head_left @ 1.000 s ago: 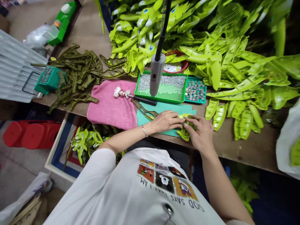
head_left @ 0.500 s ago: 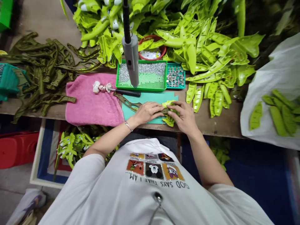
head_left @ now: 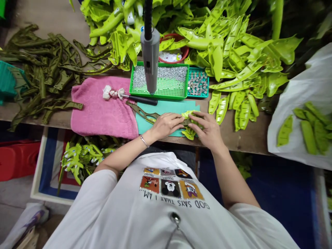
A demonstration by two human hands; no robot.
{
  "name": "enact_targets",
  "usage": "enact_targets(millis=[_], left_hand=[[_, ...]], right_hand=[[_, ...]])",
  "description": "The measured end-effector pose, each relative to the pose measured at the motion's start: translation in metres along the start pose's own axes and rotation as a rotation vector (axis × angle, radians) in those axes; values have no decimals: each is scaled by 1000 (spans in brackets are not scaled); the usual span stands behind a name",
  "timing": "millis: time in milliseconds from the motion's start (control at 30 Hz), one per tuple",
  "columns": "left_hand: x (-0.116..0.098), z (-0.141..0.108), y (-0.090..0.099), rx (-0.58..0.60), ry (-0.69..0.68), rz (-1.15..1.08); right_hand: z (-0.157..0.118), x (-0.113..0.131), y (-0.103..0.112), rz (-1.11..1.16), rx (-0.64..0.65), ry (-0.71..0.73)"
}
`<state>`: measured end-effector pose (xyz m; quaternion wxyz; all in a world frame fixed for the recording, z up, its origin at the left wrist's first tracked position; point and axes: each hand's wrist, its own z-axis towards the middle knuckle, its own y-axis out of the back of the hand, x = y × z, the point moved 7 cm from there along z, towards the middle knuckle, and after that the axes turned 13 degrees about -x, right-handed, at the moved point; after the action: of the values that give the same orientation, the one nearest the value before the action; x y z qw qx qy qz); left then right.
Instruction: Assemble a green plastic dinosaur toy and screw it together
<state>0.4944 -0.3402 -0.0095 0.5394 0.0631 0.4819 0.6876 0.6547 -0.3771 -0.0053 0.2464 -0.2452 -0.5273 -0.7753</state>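
Olive strip (head_left: 149,114) slants across the mat (head_left: 168,106), left hand (head_left: 166,126) pinching it, right hand (head_left: 209,132) pinching its right-end lime piece (head_left: 189,134).

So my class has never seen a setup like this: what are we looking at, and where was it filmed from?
There is no machine working here: these are a person's bare hands, filmed by one camera worn on the head, looking down. On the workbench lie a pink cloth, a black-handled tool, a green tray of small silvery parts, and piles of green pieces and olive pieces. The left hand holds an olive strip; the right hand grips a crumpled-looking green piece.
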Motion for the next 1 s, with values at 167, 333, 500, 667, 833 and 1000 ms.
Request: enact_targets(millis=[167,333,500,667,833,1000], left_hand=[[1,-6,1,-96,56,-9],[-5,-2,3,-69,73,-38],[-5,0,-1,-2,122,34],[5,-6,-10,22,119,-31],[0,-4,-9,80,41,-18],[-15,-17,28,199,-45,193]], right_hand=[[-1,1,1,11,-4,44],[0,0,2,-1,14,53],[0,1,2,-25,-12,97],[-4,0,-3,-89,-1,121],[-7,9,-1,-78,-88,219],[-9,33,9,-30,-131,317]])
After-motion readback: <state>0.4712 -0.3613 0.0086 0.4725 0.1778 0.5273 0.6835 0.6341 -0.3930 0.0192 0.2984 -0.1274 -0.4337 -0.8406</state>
